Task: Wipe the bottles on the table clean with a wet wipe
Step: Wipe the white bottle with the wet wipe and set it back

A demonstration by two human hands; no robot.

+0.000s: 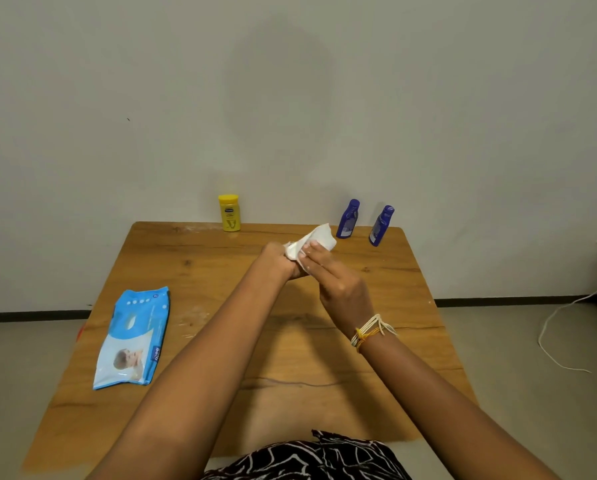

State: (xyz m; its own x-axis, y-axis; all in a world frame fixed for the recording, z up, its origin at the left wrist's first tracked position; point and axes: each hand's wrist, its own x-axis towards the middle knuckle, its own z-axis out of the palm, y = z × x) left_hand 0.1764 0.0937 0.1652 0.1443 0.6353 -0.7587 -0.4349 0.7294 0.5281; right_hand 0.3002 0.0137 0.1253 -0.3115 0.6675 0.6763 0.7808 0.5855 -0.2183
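both hands on the wipe, three bottles waiting at the back

over on the left of the wooden table (221,341) lies the blue pack of wipes (132,339), flat on its back, well apart from everything else, one long edge running along the table's left side.

moving in, the yellow bottle (229,213) stands upright at the far edge, close against the wall (151,98), cap on top, on its own.

now the middle: the left hand (276,259) is up off the table, fingers curled tight round the near end of the white wet wipe (316,240). whether anything is wrapped inside that wipe, i cannot tell. the cloth bunches out of the fist and fans toward the back right.

right beside it, touching, the right hand (338,289) has its fingers laid fairly straight along the wipe, fingertips pressing on the cloth. a band of cream and yellow threads (371,332) sits on that wrist.

further right, two blue bottles stand at the far edge, just behind the wipe's upper end: the nearer blue bottle (348,219) just beside the cloth, and the second blue bottle (381,225) a little to its right. both stand apart from each other and from the hands.

off the table on the far right, a white cable (550,327) trails over the floor.
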